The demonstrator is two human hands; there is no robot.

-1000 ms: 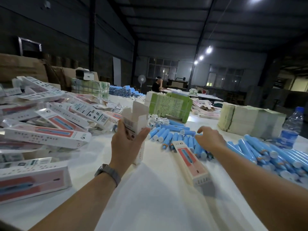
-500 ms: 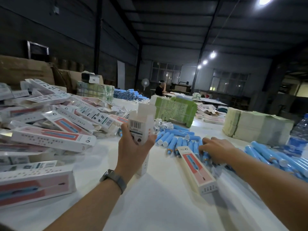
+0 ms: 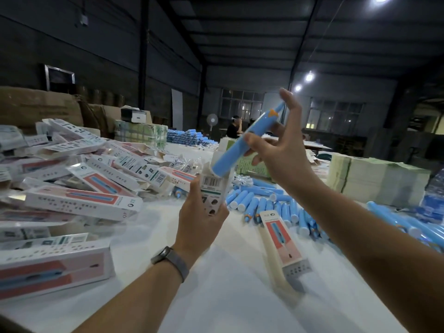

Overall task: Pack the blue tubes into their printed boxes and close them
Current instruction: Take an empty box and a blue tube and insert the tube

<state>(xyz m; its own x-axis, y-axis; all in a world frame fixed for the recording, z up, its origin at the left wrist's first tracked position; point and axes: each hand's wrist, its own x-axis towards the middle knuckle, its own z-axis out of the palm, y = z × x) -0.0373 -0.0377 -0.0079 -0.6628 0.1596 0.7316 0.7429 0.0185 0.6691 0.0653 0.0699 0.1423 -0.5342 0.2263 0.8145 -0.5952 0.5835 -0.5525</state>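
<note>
Blue tube [image 3: 242, 145] tilted, lower end entering box [image 3: 212, 188]

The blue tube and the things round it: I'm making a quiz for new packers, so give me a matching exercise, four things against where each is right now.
Things:
1. blue tube
2. open box
3. closed box
4. water bottle

Places:
a. lying flat on the table, just in front of the loose tubes
b. at the far right edge of the table
c. held upright in the left hand
d. pinched in the right hand, lower end at the box mouth

Pairs: 1-d, 2-c, 3-a, 4-b
</note>
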